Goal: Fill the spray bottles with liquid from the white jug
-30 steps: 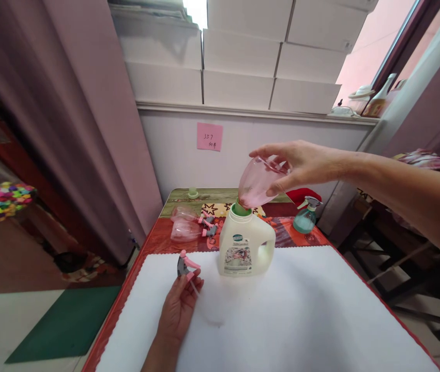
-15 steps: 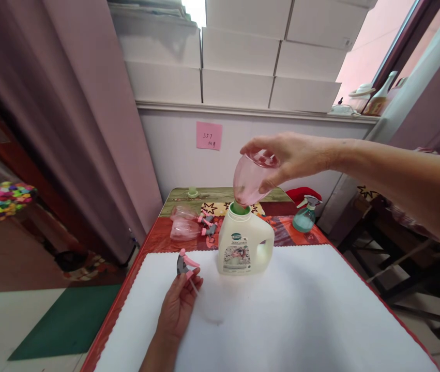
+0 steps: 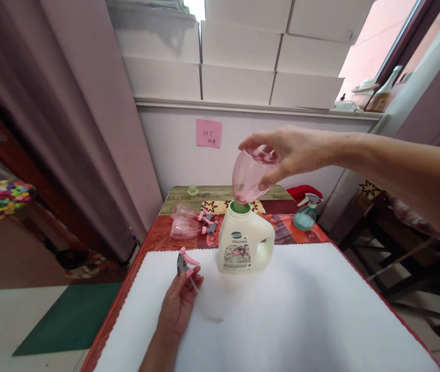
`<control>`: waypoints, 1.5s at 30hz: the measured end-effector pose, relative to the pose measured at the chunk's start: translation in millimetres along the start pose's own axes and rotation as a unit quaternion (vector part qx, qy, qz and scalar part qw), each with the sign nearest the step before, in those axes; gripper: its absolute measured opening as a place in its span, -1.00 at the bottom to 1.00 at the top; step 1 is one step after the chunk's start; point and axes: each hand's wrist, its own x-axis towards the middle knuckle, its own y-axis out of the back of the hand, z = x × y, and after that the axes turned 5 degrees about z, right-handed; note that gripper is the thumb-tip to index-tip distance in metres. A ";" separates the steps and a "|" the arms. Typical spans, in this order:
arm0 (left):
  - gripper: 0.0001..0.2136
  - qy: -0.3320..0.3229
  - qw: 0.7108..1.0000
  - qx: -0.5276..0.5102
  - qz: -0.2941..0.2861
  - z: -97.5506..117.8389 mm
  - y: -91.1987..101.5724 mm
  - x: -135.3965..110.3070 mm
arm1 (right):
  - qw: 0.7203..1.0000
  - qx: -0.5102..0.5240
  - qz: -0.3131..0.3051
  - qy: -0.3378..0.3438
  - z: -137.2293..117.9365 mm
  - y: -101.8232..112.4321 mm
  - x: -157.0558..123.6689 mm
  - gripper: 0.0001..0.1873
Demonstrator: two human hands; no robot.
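My right hand grips a clear pink spray bottle by its base. The bottle is tipped upside down, its neck at the green-lined mouth of a cream jug with a side handle and a printed label. How deep the neck sits in the opening I cannot tell. In my left hand, low at the left of the jug, is a pink and grey spray trigger head. Its thin tube trails to the right over the white sheet.
Behind the jug at left lie pink bottles and pink-grey trigger heads. A small green cap sits at the back. To the right stands a teal spray bottle beside a red cloth. A wall with a pink note rises behind the table.
Almost nothing differs. The view has shifted slightly, and both hands keep their holds, with the pink bottle still inverted at the jug's mouth.
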 end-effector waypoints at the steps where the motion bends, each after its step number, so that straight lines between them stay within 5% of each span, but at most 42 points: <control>1: -0.87 0.000 1.000 0.000 -0.001 -0.2 0.5 0.2 | 1.000 -0.001 0.001 0.003 0.7 -0.2 0.0 -0.09; 10: -0.91 -0.005 1.000 -0.005 -0.014 -1.8 2.3 2.2 | 1.000 0.023 0.002 0.002 8.7 -3.8 -0.2 -0.06; 18: -0.93 -0.011 1.000 -0.024 -0.014 -4.6 0.5 -3.1 | 0.954 0.271 0.109 -0.066 49.5 -27.1 -45.7 -0.12; 21: -0.94 -0.007 0.999 -0.035 -0.010 -4.6 -2.6 -6.3 | 0.879 0.406 0.182 -0.169 61.5 -59.1 -81.7 -0.28; 26: -0.85 0.005 0.998 -0.062 0.010 6.3 -14.7 -15.8 | 0.661 0.641 0.251 -0.298 50.5 -153.7 -152.4 -0.50; 29: -0.76 -0.007 0.995 -0.096 0.008 26.3 -30.8 -27.9 | 0.604 0.682 0.222 -0.348 23.2 -212.7 -196.0 -0.39; 32: -0.73 -0.040 0.990 -0.134 -0.008 52.7 -54.4 -43.8 | 0.611 0.680 0.171 -0.368 -6.8 -254.0 -231.8 -0.23; 35: -0.69 -0.073 0.985 -0.157 -0.027 73.5 -79.9 -61.0 | 0.650 0.656 0.168 -0.345 -27.4 -274.1 -252.2 -0.17; 41: -0.66 -0.102 0.980 -0.163 -0.047 75.2 -115.4 -90.2 | 0.705 0.621 0.213 -0.270 -44.0 -281.2 -254.7 -0.17; 45: -0.66 -0.103 0.982 -0.153 -0.051 69.1 -125.4 -99.6 | 0.699 0.617 0.252 -0.257 -52.9 -281.2 -250.7 -0.20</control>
